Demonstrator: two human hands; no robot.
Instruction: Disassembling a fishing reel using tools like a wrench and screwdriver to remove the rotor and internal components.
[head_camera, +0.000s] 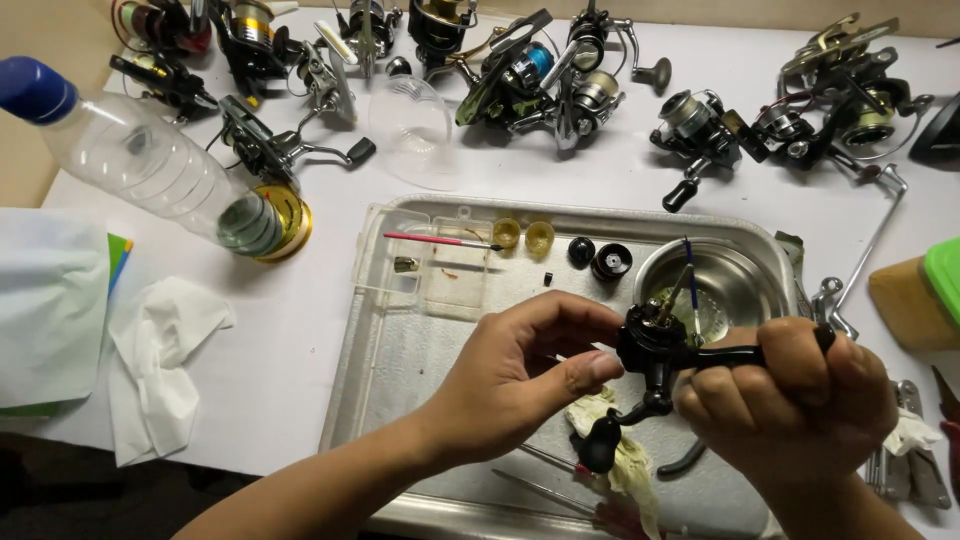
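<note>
Reel body (655, 345), black and stripped of its spool, was held over the steel tray (400, 330). Left hand (510, 375) pinched its side, thumb and fingers closed on it. Right hand (800, 400) was clenched around the stem. Loose parts (598, 258) lay in the tray by the small bowl (745, 285); reassembly looked unfinished. More reels (700, 125) waited behind.

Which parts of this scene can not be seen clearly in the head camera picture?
- Black fishing reel body: its foot and stem are covered by the right hand.
- Left hand: its fingertips on the reel's far side are hidden by the reel.
- Green-lidded container: cut off by the right edge.
- Small black parts in the steel tray: too small to identify.
</note>
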